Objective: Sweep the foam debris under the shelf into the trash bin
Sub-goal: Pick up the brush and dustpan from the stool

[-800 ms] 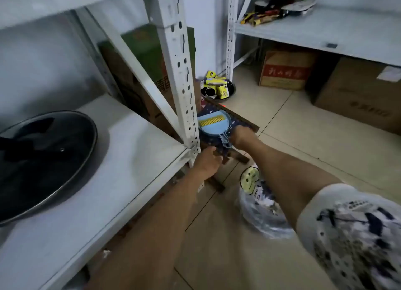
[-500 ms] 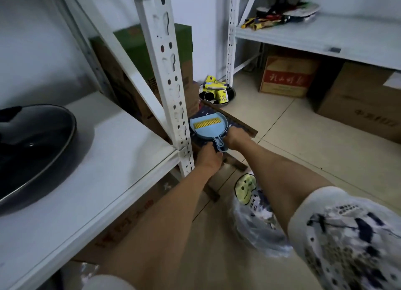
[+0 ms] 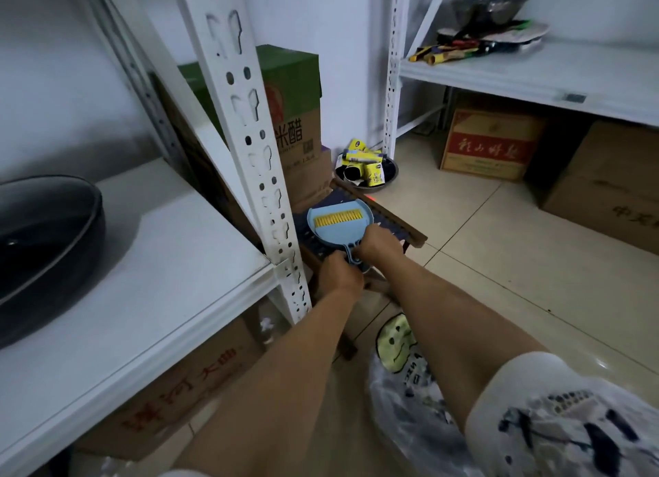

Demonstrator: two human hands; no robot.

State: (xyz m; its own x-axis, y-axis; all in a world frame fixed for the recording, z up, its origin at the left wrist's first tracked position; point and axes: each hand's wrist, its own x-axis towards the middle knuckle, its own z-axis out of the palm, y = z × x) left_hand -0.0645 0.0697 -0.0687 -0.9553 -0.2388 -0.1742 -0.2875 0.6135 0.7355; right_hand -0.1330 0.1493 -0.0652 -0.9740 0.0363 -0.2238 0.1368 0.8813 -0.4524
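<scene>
Hands: two, left hand (image 3: 340, 272) and right hand (image 3: 379, 247)
Dustpan (image 3: 338, 226): one
Brush (image 3: 337, 220): one
Cardboard boxes: five visible
Pan lid (image 3: 46, 248): one
Plastic bag (image 3: 410, 405): one
Shelf units: two

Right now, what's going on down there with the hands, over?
Both hands on the handles: left hand, right hand. Blue dustpan, yellow brush nested inside, resting on a low stool. Shelf post close on the left.

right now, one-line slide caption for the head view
Both hands, left and right, grip the blue dustpan handle on a stool beside the shelf post.
</scene>
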